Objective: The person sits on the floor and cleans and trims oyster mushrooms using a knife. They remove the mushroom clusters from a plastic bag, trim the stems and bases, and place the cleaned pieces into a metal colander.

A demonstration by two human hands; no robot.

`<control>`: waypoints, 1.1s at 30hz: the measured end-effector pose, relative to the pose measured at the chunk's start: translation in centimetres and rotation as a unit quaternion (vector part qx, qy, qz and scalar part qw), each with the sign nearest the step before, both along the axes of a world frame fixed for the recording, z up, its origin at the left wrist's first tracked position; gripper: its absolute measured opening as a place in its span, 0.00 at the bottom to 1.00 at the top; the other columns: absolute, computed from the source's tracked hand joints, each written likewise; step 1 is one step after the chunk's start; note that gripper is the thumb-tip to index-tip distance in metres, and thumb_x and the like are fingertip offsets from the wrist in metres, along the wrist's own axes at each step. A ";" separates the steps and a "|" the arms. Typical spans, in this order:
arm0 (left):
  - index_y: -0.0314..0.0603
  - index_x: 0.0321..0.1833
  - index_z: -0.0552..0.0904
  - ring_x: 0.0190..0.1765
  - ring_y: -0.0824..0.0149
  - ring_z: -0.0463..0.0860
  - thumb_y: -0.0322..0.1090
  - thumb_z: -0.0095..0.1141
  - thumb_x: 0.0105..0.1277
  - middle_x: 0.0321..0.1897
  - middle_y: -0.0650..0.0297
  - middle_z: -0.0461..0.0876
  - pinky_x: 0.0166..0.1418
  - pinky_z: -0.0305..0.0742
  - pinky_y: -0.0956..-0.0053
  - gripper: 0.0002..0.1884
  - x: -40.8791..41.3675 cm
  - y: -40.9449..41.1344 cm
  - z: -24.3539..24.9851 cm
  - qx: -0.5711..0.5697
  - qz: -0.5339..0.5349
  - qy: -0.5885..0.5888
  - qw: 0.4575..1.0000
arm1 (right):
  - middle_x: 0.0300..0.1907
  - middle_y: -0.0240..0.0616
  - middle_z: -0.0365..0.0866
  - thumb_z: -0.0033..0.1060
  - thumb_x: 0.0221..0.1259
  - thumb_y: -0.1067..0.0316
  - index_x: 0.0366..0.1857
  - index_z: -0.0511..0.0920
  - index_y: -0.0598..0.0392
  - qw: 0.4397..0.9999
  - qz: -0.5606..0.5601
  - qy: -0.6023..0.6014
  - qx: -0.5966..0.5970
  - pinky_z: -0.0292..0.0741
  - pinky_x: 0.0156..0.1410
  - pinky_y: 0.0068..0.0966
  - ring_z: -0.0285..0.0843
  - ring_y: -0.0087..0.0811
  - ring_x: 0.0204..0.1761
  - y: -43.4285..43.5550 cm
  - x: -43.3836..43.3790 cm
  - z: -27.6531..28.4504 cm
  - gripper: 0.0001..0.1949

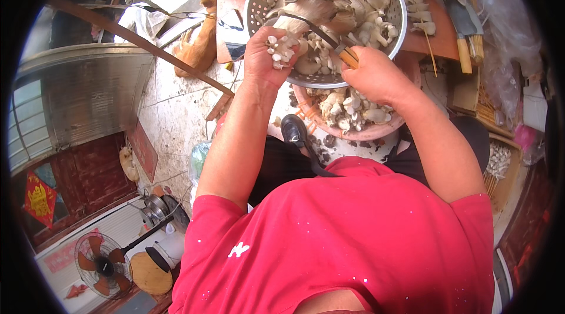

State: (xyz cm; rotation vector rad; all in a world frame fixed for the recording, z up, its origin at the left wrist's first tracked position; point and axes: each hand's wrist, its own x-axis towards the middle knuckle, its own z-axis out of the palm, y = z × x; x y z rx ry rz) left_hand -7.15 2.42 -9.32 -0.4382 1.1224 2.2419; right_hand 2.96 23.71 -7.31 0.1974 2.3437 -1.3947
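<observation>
My left hand grips a cluster of oyster mushrooms, its small pale stems facing me. In my right hand is the wooden handle of a curved knife. Its dark blade arcs left across the cluster; whether it touches the mushrooms I cannot tell. Both hands are over the near side of a perforated metal colander, heaped with grey oyster mushrooms. Below and nearer to me, a pink basin holds more mushrooms, partly hidden by the colander and my right forearm.
Right of the colander, a low reddish table bears skewered mushrooms and a cleaver. A cardboard box with mushrooms stands at far right. A brown dog is at left, near a wooden pole. Dark scraps litter the floor by my shoe.
</observation>
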 end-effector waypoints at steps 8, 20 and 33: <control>0.35 0.32 0.80 0.28 0.59 0.84 0.35 0.57 0.57 0.27 0.53 0.83 0.26 0.77 0.70 0.08 2.8 1.6 0.3 -0.089 -0.022 0.040 0.995 | 0.30 0.55 0.82 0.55 0.54 0.69 0.40 0.78 0.67 0.999 0.015 -0.029 -0.020 0.77 0.36 0.39 0.83 0.48 0.30 -0.4 -0.9 -1.4 0.13; 0.33 0.41 0.80 0.30 0.59 0.82 0.27 0.56 0.55 0.31 0.56 0.81 0.33 0.79 0.67 0.11 2.1 0.5 1.0 -0.136 0.005 0.048 0.989 | 0.24 0.47 0.79 0.54 0.59 0.69 0.39 0.77 0.65 0.996 0.037 -0.070 -0.027 0.73 0.24 0.36 0.76 0.40 0.18 0.1 -0.3 -0.1 0.10; 0.32 0.42 0.81 0.26 0.64 0.81 0.22 0.55 0.54 0.28 0.57 0.81 0.30 0.79 0.72 0.11 1.5 -0.2 1.7 -0.183 0.041 0.098 0.977 | 0.21 0.32 0.73 0.57 0.60 0.67 0.38 0.77 0.58 0.985 0.036 -0.164 -0.051 0.64 0.19 0.28 0.67 0.24 0.16 0.5 0.6 0.0 0.07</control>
